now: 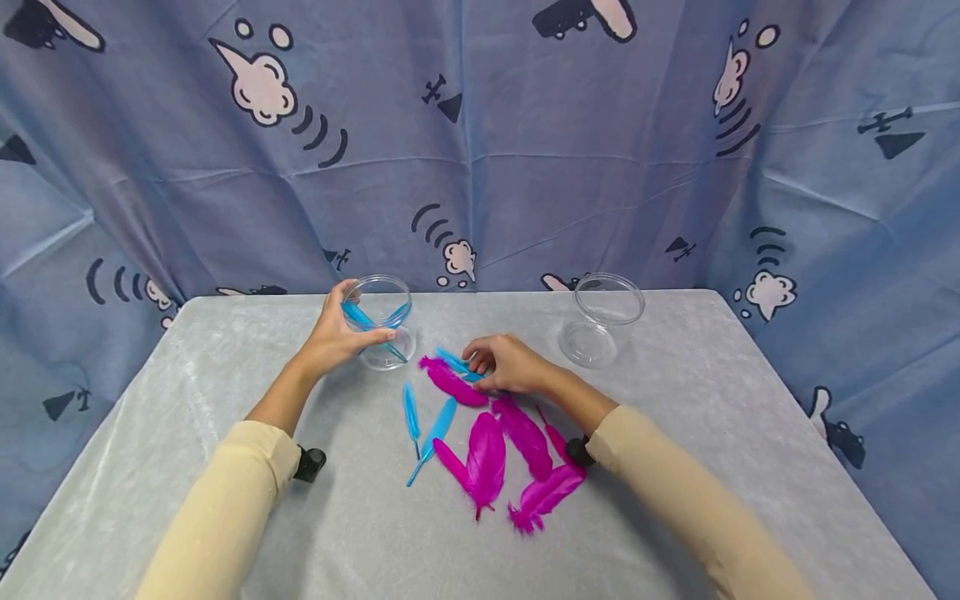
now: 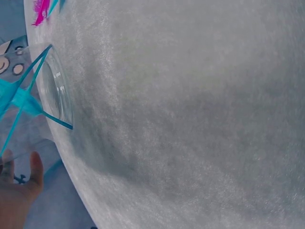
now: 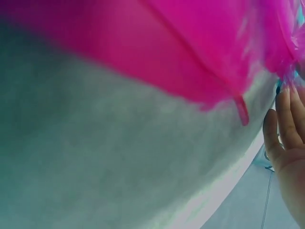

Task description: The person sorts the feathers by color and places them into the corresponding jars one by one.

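Note:
My left hand (image 1: 337,333) holds a clear plastic cup (image 1: 380,285) round its side, thumb in front. Several blue feathers (image 1: 358,315) stand in that cup; in the left wrist view their quills (image 2: 58,121) reach towards its base. Over the pile in the middle of the table, my right hand (image 1: 513,364) is at a blue feather (image 1: 452,360), with thumb and fingertips a little apart. Beside that feather lies a magenta feather (image 1: 452,383). In the right wrist view, the fingertips meet the feathers at the edge, partly cut off.
A second clear cup (image 1: 588,343) stands at the back right. Several magenta feathers (image 1: 486,458) lie spread near the middle front, and two blue feathers (image 1: 438,429) lie to their left. Behind the grey-covered table (image 1: 360,517) hangs a blue patterned curtain (image 1: 525,167).

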Demonstrator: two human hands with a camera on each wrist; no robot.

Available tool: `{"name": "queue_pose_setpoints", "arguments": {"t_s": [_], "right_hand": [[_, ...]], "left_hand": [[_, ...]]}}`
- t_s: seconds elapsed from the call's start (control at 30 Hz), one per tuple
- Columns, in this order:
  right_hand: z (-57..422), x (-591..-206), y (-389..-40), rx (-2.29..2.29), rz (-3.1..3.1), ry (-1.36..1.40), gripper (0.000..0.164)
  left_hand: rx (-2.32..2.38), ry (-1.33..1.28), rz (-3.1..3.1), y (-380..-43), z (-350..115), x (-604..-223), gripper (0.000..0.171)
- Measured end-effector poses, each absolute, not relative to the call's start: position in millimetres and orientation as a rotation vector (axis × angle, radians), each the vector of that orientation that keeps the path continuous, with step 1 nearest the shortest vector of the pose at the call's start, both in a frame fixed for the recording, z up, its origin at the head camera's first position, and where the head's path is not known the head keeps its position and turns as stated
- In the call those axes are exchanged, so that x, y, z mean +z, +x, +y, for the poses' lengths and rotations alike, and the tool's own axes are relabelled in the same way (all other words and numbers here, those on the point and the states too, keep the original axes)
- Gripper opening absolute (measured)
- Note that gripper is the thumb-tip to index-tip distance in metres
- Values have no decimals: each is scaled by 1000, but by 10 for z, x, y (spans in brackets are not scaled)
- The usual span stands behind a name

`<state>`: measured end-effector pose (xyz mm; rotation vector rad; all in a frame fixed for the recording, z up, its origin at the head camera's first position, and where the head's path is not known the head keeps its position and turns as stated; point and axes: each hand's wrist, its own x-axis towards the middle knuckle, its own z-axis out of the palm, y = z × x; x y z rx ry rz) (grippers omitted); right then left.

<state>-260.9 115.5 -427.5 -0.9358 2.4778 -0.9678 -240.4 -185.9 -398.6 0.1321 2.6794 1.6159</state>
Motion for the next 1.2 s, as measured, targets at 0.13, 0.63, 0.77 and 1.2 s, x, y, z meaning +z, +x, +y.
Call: {"name": "queue_pose_setpoints", "arguments": {"t_s": [0.13,0.63,0.77,1.2], "right_hand": [[1141,-4289,-2595,-946,2514,-950,41],[1096,-4343,-2532,-864,2713,-1075,22],[1072,-4353,-2534,-838,2743,-1063,19],[1177,-4213,-2684,-1312,2584,-741,17]], "left_hand": [[1617,132,2677,-2399,-1864,-3983,104],[1611,140,2691,-2397,-1861,-4003,104],[1614,143,2689,-2391,-1867,-4001,103],[1603,146,2697,-2401,-1872,-4010,106]]}}
